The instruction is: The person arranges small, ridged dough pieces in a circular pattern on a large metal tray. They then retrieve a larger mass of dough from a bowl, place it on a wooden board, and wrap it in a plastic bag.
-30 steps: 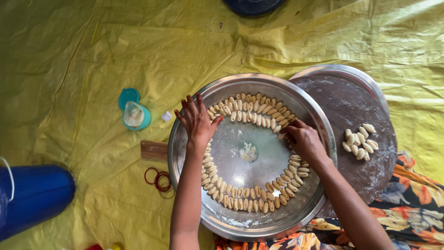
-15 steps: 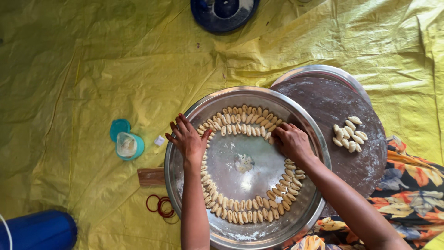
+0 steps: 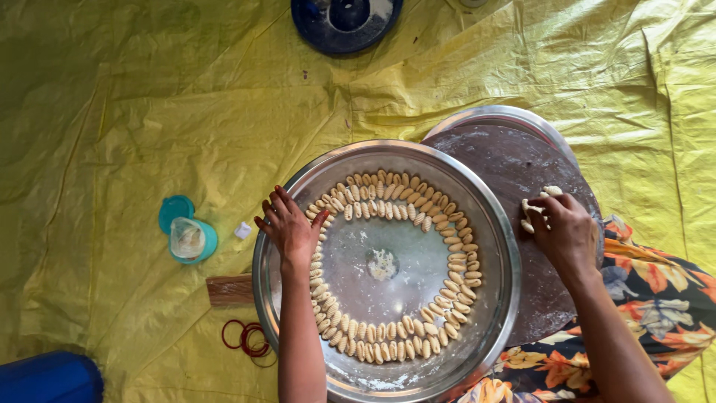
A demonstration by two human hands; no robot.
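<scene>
A large round steel tray (image 3: 492, 246) lies on a yellow sheet and holds several small shaped dough pieces (image 3: 395, 200) arranged in a double ring. My left hand (image 3: 289, 227) rests open on the tray's left rim, fingers spread, holding nothing. My right hand (image 3: 563, 227) is over the dark round board (image 3: 514, 160) to the right of the tray, its fingers curled on a small heap of loose dough pieces (image 3: 537, 207). A dab of flour or dough (image 3: 382, 264) sits at the tray's centre.
A teal cup with its lid (image 3: 186, 235), a small wooden block (image 3: 230, 290) and red rubber bands (image 3: 247, 337) lie left of the tray. A blue container (image 3: 48, 377) is at the bottom left, a dark blue round object (image 3: 344, 21) at the top. Floral cloth (image 3: 656, 298) covers the lower right.
My right hand has left the tray's ring and moved right onto the heap of dough pieces on the board. My left hand stays on the tray's left rim. The view has shifted.
</scene>
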